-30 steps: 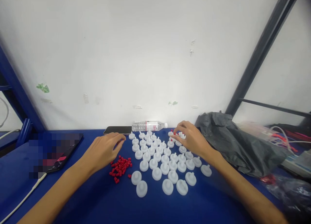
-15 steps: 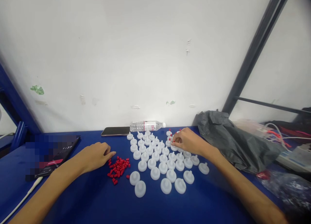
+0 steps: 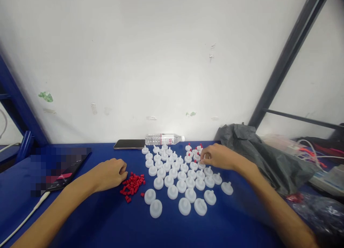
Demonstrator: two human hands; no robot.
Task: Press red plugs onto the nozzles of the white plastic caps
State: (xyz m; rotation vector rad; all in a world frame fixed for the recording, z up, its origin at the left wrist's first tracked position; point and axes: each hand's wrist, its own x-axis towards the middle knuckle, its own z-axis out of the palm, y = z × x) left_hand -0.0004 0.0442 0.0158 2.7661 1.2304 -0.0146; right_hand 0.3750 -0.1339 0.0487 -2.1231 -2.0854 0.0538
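Observation:
A spread of white disc-shaped caps with nozzles (image 3: pixel 181 186) lies on the blue tabletop (image 3: pixel 113 219). Several at the far right carry small red tips (image 3: pixel 189 145). My right hand (image 3: pixel 216 156) is closed in a pinch at the nozzle of one white cap (image 3: pixel 201 165), partly covered by the fingers. Whether a red piece sits between those fingertips is hidden. Beside a loose heap of small red caps (image 3: pixel 133 183), my left hand (image 3: pixel 113 173) has its fingers curled together at the heap's left edge. What it holds, if anything, cannot be seen.
Against the wall lie a phone (image 3: pixel 129 144) and a clear plastic bottle (image 3: pixel 164 139). A dark tablet-like device (image 3: pixel 70 169) with a white cable (image 3: pixel 32 212) is at left. A grey plastic bag (image 3: pixel 258 155) and clear wrapping (image 3: pixel 317 208) lie at right.
My right hand has shifted slightly right to another white cap, and a red tip shows on the one it left. My left hand's fingers have drawn together beside the red heap.

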